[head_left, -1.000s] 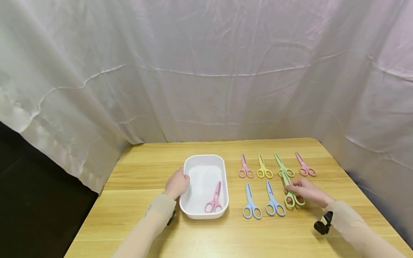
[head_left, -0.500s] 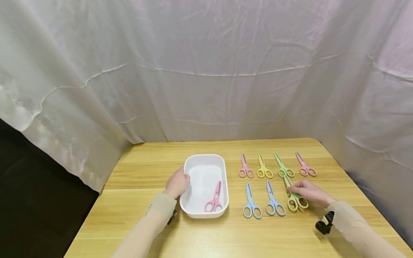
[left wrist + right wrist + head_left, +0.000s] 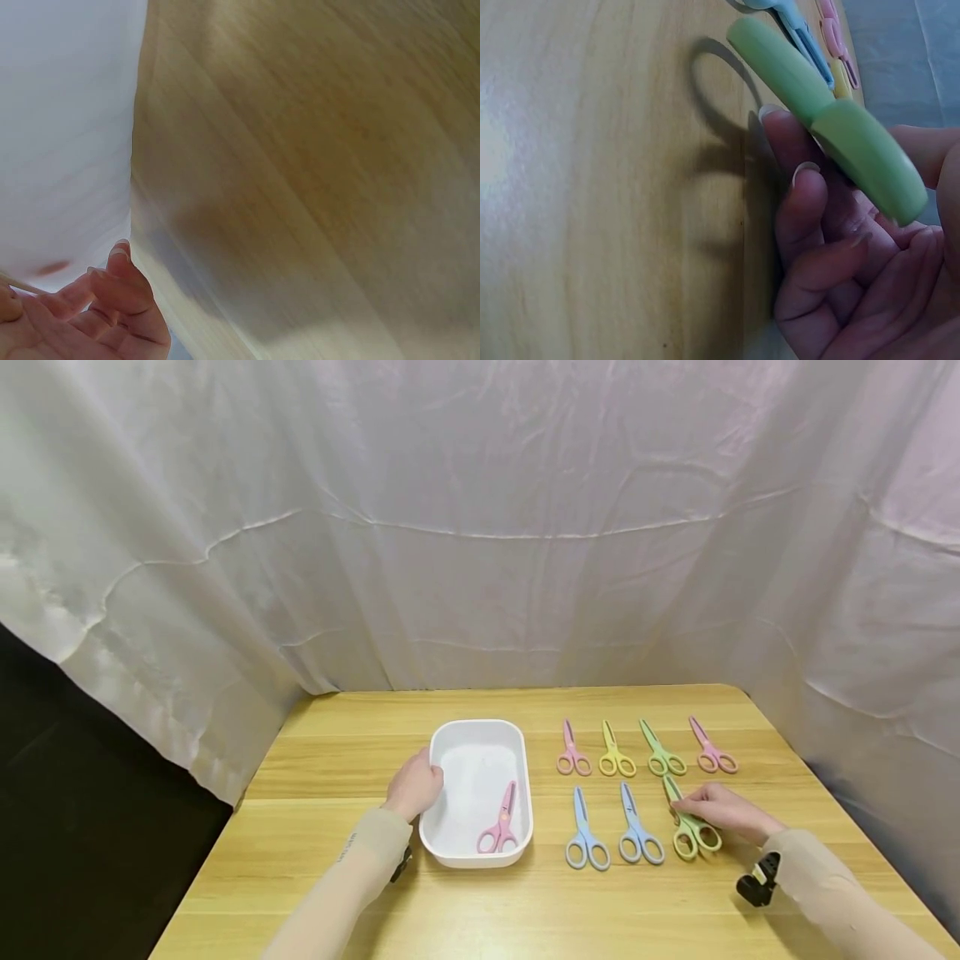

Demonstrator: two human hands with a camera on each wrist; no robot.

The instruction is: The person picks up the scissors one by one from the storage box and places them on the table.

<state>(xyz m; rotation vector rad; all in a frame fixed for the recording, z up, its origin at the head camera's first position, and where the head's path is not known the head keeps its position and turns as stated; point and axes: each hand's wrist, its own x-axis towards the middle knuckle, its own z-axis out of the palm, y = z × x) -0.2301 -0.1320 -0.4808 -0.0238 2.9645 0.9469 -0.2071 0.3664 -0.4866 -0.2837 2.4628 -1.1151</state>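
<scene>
My left hand grips the left wall of a white plastic box, its thumb over the rim; in the left wrist view the curled fingers lie against the outside wall. Inside the box lies one pair of pink scissors. On the right, my right hand pinches light green scissors near the pivot, blades pointing away from me. Their handle loops stand off the table in the right wrist view, casting a shadow. Whether the blade tip touches the table, I cannot tell.
Blue scissors and a second blue pair lie left of the held pair. Behind them is a row of pink scissors, yellow scissors, green scissors and more pink scissors. A pale curtain hangs beyond the wooden table.
My right hand has shifted the light green scissors slightly right and toward me, so their tip no longer overlaps the green pair behind. The left hand and box have stayed put.
</scene>
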